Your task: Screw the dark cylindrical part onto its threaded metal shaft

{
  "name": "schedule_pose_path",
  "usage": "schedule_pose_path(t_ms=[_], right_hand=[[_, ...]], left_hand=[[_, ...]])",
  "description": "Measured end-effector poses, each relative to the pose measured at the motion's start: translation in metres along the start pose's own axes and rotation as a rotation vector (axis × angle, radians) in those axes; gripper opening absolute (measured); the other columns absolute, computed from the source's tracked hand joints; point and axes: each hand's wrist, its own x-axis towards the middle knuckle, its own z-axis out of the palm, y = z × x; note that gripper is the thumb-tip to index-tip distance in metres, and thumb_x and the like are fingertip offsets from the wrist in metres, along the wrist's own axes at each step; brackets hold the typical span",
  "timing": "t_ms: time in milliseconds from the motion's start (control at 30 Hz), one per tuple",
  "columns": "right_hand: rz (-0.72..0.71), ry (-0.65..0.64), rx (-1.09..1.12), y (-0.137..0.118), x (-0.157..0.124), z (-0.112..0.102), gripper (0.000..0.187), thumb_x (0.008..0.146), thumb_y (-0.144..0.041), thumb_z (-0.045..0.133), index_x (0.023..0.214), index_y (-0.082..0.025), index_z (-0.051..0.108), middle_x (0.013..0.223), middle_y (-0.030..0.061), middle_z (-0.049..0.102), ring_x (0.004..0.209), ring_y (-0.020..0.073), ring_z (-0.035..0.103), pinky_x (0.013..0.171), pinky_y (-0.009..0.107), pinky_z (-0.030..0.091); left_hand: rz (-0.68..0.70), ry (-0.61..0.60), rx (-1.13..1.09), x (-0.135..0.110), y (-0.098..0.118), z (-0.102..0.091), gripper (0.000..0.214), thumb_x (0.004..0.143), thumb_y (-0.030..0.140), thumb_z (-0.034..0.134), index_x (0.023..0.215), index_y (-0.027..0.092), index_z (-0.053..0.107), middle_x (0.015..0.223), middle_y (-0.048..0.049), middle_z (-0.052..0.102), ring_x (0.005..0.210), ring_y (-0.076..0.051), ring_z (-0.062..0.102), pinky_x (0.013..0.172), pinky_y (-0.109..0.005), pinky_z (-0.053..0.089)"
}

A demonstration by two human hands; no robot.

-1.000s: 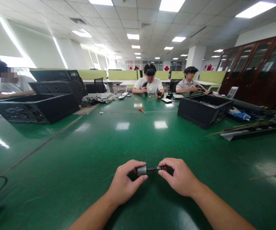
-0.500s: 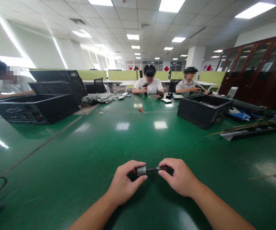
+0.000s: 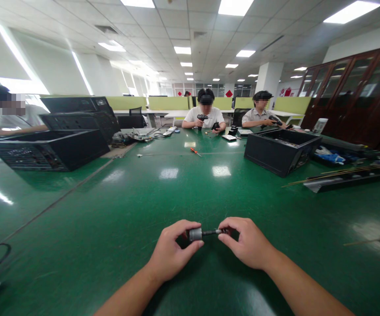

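Between my hands is a grey metal cylinder with a thin dark shaft point(image 3: 195, 234), held level just above the green table. My left hand point(image 3: 175, 250) pinches the cylinder between thumb and fingers; part of its left end is hidden in the grip. On the other side, my right hand point(image 3: 247, 243) grips the shaft's right end, where dark ribs or coils show at the fingertips. The exact kind of this part cannot be made out. A bare stretch of shaft lies between the two hands.
An orange screwdriver point(image 3: 195, 152) lies mid-table. Black computer cases stand left point(image 3: 48, 149) and right point(image 3: 280, 151). A metal channel point(image 3: 344, 179) with thin rods lies at right, a cable point(image 3: 7, 250) at left. Across the table, a person holds a power drill point(image 3: 202, 119); others sit nearby.
My hands and the part between them have hardly moved. Across the table, the co-worker's drill has turned sideways, and that person's other hand has shifted slightly.
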Motion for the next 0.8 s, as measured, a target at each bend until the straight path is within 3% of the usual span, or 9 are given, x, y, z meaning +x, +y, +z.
schedule_pose_path(t_ms=[333,500,700,800], right_hand=[[-0.005,-0.010,-0.017,0.002,0.000,-0.003,0.007,0.085,-0.022,0.064,0.089,-0.021,0.070,0.079,-0.0002,0.070,0.072,0.0158,0.063,0.071,0.027,0.045],[0.066,0.062,-0.012,0.012,0.003,-0.014,0.011,0.088,-0.027,0.062,0.091,-0.020,0.070,0.081,0.0021,0.071,0.076,0.0178,0.065,0.073,0.028,0.047],[0.133,0.092,0.035,0.021,0.006,-0.013,0.014,0.088,-0.028,0.061,0.093,-0.019,0.070,0.083,0.0033,0.072,0.078,0.0187,0.067,0.074,0.029,0.048],[0.132,0.077,0.062,0.020,0.006,-0.010,0.014,0.088,-0.028,0.061,0.092,-0.018,0.070,0.083,0.0042,0.072,0.078,0.0192,0.067,0.074,0.030,0.049]], left_hand=[[-0.020,0.003,0.005,0.000,-0.002,0.001,0.027,0.078,0.028,0.075,0.104,0.024,0.071,0.091,-0.0023,0.074,0.080,-0.019,0.067,0.075,-0.031,0.051],[-0.161,0.069,0.045,0.004,-0.007,-0.001,0.027,0.082,0.036,0.070,0.106,0.024,0.068,0.098,-0.0042,0.072,0.086,-0.023,0.066,0.079,-0.035,0.051],[-0.316,0.276,-0.337,0.015,-0.028,0.001,0.034,0.081,0.038,0.068,0.105,0.020,0.054,0.099,-0.0059,0.070,0.093,-0.022,0.070,0.088,-0.036,0.054],[-0.351,0.342,-0.422,0.017,-0.032,-0.013,0.043,0.076,0.041,0.073,0.107,0.019,0.051,0.104,-0.0086,0.071,0.101,-0.023,0.070,0.095,-0.039,0.054]])
